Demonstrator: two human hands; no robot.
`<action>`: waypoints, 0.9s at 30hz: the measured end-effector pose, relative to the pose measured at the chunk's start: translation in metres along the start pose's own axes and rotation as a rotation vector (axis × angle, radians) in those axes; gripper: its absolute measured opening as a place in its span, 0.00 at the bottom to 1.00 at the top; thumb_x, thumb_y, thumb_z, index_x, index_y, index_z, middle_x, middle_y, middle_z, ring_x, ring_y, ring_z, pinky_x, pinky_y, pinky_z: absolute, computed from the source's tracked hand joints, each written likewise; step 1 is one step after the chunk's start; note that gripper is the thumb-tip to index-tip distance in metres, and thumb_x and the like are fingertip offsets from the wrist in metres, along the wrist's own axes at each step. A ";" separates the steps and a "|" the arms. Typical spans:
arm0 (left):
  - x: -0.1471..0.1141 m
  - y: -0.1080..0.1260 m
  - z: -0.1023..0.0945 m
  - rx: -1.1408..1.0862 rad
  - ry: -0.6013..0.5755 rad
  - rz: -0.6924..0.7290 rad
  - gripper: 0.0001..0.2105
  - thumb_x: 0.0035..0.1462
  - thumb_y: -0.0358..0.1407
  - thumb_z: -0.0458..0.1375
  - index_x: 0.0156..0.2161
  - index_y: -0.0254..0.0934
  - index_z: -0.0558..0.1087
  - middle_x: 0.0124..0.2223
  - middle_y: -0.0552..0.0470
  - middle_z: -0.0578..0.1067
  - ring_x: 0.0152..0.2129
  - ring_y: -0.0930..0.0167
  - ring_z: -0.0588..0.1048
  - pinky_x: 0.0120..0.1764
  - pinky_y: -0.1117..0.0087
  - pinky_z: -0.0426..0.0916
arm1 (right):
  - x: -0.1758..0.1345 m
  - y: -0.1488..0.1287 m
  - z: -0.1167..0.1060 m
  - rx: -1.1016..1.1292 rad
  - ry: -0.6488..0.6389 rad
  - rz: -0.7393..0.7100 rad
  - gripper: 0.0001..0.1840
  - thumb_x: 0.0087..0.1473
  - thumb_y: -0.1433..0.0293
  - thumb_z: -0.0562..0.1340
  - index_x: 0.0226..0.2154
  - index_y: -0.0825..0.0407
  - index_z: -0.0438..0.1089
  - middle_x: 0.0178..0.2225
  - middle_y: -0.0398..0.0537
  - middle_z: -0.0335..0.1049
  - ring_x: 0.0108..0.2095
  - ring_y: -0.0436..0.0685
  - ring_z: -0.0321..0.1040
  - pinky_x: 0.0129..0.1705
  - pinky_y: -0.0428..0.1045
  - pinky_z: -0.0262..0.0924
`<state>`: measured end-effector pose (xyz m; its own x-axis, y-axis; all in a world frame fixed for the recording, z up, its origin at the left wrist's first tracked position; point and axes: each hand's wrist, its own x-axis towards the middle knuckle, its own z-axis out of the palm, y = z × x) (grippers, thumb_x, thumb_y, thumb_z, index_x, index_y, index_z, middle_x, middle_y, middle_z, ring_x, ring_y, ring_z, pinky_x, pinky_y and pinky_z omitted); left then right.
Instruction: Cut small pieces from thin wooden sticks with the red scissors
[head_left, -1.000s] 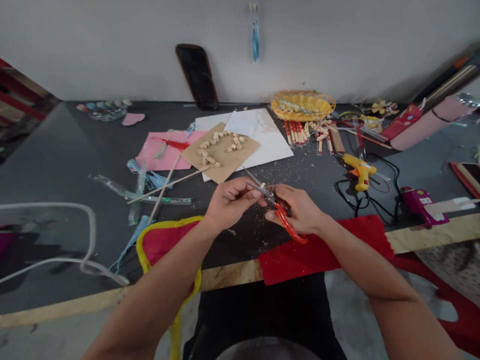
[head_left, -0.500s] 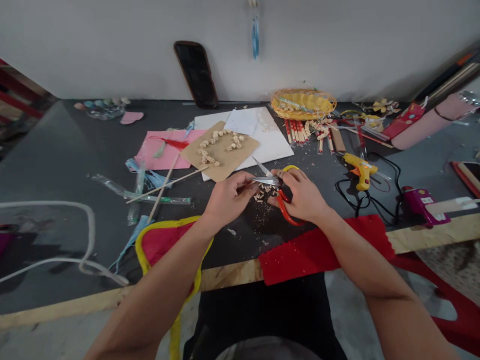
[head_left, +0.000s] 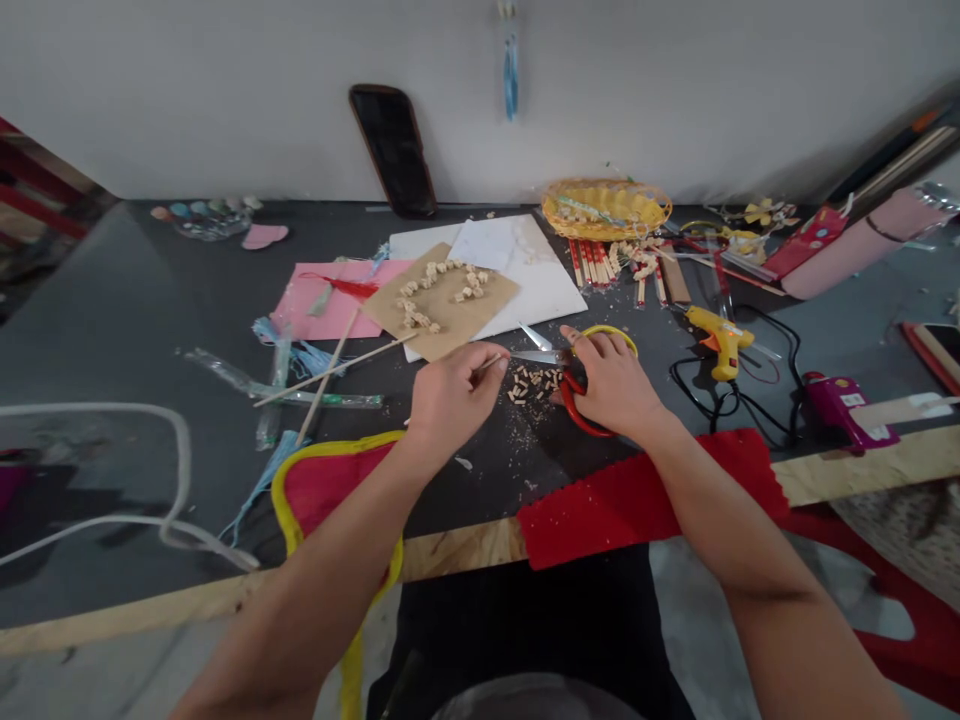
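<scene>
Two forearms (head_left: 349, 555) converge; left hand (head_left: 454, 395) holds stick (head_left: 490, 363), right hand (head_left: 616, 388) scissors (head_left: 543, 356).

The left hand (head_left: 452, 395) is hiding much of a thin stick (head_left: 492, 361); the right hand (head_left: 616, 385) is partly covering the scissors (head_left: 541, 356); far left of the fingers, a white cord (head_left: 90, 411) is leaving view.

Left hand (head_left: 459, 395) pinched, right hand (head_left: 611, 385) curled
</scene>
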<state>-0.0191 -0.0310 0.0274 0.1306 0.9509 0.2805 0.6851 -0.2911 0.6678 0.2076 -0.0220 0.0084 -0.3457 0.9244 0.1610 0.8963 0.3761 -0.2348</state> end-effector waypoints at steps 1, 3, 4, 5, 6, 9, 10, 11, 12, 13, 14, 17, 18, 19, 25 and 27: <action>-0.002 0.001 0.001 0.053 0.001 0.048 0.12 0.60 0.37 0.54 0.41 0.38 0.79 0.37 0.48 0.81 0.29 0.71 0.75 0.31 0.73 0.63 | -0.001 -0.002 -0.001 -0.016 0.005 -0.012 0.40 0.52 0.58 0.62 0.63 0.54 0.54 0.49 0.62 0.65 0.51 0.73 0.58 0.49 0.66 0.59; -0.005 0.002 0.004 0.166 0.004 0.126 0.14 0.60 0.36 0.53 0.45 0.40 0.79 0.37 0.47 0.81 0.30 0.69 0.76 0.30 0.73 0.62 | -0.003 -0.007 -0.003 -0.074 0.021 -0.047 0.38 0.53 0.59 0.61 0.63 0.54 0.55 0.48 0.62 0.65 0.49 0.72 0.57 0.49 0.66 0.59; -0.007 0.002 0.005 0.225 0.001 0.156 0.15 0.60 0.36 0.53 0.48 0.42 0.78 0.36 0.48 0.81 0.30 0.69 0.76 0.29 0.73 0.62 | -0.004 -0.009 -0.004 -0.108 0.030 -0.070 0.37 0.54 0.59 0.61 0.63 0.54 0.55 0.47 0.61 0.65 0.48 0.72 0.57 0.48 0.65 0.59; -0.008 0.002 0.006 0.283 -0.005 0.178 0.16 0.60 0.36 0.54 0.50 0.44 0.78 0.35 0.48 0.81 0.28 0.69 0.76 0.27 0.73 0.60 | -0.005 -0.011 -0.004 -0.137 0.039 -0.093 0.36 0.54 0.60 0.61 0.63 0.53 0.55 0.47 0.60 0.65 0.48 0.71 0.57 0.47 0.64 0.58; -0.009 0.001 0.007 0.336 -0.016 0.192 0.16 0.59 0.36 0.54 0.51 0.46 0.77 0.34 0.49 0.81 0.26 0.69 0.75 0.25 0.73 0.59 | -0.006 -0.013 -0.005 -0.159 0.047 -0.113 0.36 0.54 0.60 0.60 0.63 0.52 0.55 0.46 0.60 0.65 0.48 0.71 0.56 0.47 0.64 0.58; -0.011 0.000 0.009 0.451 -0.052 0.201 0.18 0.60 0.37 0.54 0.54 0.49 0.75 0.35 0.51 0.81 0.24 0.70 0.75 0.24 0.72 0.58 | -0.008 -0.017 -0.006 -0.199 0.050 -0.132 0.35 0.55 0.61 0.60 0.63 0.51 0.54 0.47 0.59 0.65 0.48 0.69 0.55 0.46 0.61 0.57; -0.011 0.000 0.010 0.469 -0.060 0.192 0.18 0.60 0.38 0.53 0.54 0.49 0.75 0.36 0.51 0.81 0.24 0.70 0.75 0.24 0.72 0.59 | -0.009 -0.017 -0.006 -0.207 0.044 -0.128 0.35 0.55 0.61 0.60 0.63 0.51 0.54 0.47 0.58 0.65 0.48 0.69 0.55 0.46 0.61 0.56; -0.011 0.000 0.010 0.478 -0.065 0.180 0.17 0.61 0.38 0.52 0.53 0.49 0.75 0.37 0.51 0.81 0.25 0.69 0.76 0.25 0.72 0.59 | -0.008 -0.017 -0.006 -0.210 0.036 -0.118 0.35 0.56 0.61 0.60 0.63 0.51 0.54 0.47 0.58 0.65 0.48 0.69 0.55 0.46 0.60 0.56; -0.011 0.001 0.010 0.477 -0.068 0.167 0.17 0.62 0.39 0.51 0.52 0.49 0.76 0.39 0.51 0.81 0.27 0.69 0.77 0.25 0.71 0.61 | -0.008 -0.017 -0.006 -0.208 0.029 -0.103 0.34 0.56 0.60 0.59 0.63 0.50 0.55 0.47 0.58 0.65 0.49 0.68 0.56 0.47 0.60 0.56; -0.011 0.001 0.010 0.468 -0.068 0.152 0.16 0.62 0.39 0.51 0.51 0.48 0.76 0.40 0.51 0.81 0.28 0.69 0.78 0.26 0.71 0.62 | -0.007 -0.016 -0.006 -0.202 0.025 -0.085 0.34 0.56 0.60 0.59 0.63 0.50 0.55 0.47 0.57 0.65 0.49 0.68 0.56 0.47 0.59 0.56; -0.010 0.002 0.010 0.451 -0.065 0.138 0.16 0.62 0.39 0.51 0.50 0.48 0.77 0.41 0.52 0.82 0.30 0.68 0.78 0.27 0.71 0.63 | -0.006 -0.014 -0.006 -0.191 0.024 -0.063 0.34 0.56 0.59 0.59 0.63 0.50 0.55 0.47 0.57 0.66 0.49 0.68 0.56 0.47 0.59 0.56; -0.007 0.002 0.009 0.386 -0.045 0.095 0.15 0.62 0.39 0.52 0.50 0.46 0.77 0.44 0.52 0.81 0.34 0.68 0.79 0.30 0.71 0.66 | -0.002 -0.007 -0.005 -0.140 0.022 -0.004 0.36 0.54 0.58 0.61 0.63 0.51 0.56 0.48 0.58 0.66 0.49 0.69 0.58 0.48 0.60 0.57; -0.006 0.003 0.008 0.366 -0.041 0.075 0.15 0.61 0.38 0.52 0.50 0.45 0.76 0.45 0.52 0.81 0.34 0.68 0.79 0.31 0.71 0.66 | -0.001 -0.004 -0.005 -0.120 0.026 0.011 0.37 0.53 0.58 0.61 0.63 0.52 0.56 0.48 0.58 0.66 0.50 0.70 0.58 0.49 0.61 0.57; -0.005 0.003 0.008 0.350 -0.040 0.053 0.16 0.61 0.38 0.53 0.51 0.44 0.76 0.46 0.52 0.81 0.34 0.68 0.79 0.31 0.71 0.66 | 0.000 -0.002 -0.004 -0.100 0.033 0.027 0.39 0.53 0.58 0.62 0.63 0.53 0.55 0.49 0.59 0.67 0.50 0.71 0.59 0.49 0.62 0.58; -0.001 0.002 0.007 0.302 -0.055 -0.004 0.14 0.59 0.37 0.54 0.49 0.40 0.75 0.40 0.50 0.81 0.32 0.68 0.78 0.32 0.70 0.66 | 0.006 0.015 0.008 -0.013 0.136 0.164 0.44 0.50 0.62 0.63 0.64 0.62 0.49 0.51 0.67 0.66 0.53 0.75 0.59 0.52 0.66 0.57; -0.001 0.000 0.008 0.284 -0.054 0.012 0.13 0.59 0.36 0.54 0.48 0.39 0.75 0.39 0.50 0.81 0.35 0.67 0.78 0.34 0.70 0.67 | 0.007 0.020 0.011 -0.011 0.130 0.196 0.44 0.50 0.63 0.62 0.64 0.64 0.48 0.51 0.69 0.65 0.54 0.76 0.58 0.53 0.67 0.57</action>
<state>-0.0134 -0.0309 0.0220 0.1727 0.9540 0.2450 0.8554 -0.2686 0.4428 0.2198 -0.0071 -0.0061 -0.1267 0.9636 0.2354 0.9462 0.1886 -0.2629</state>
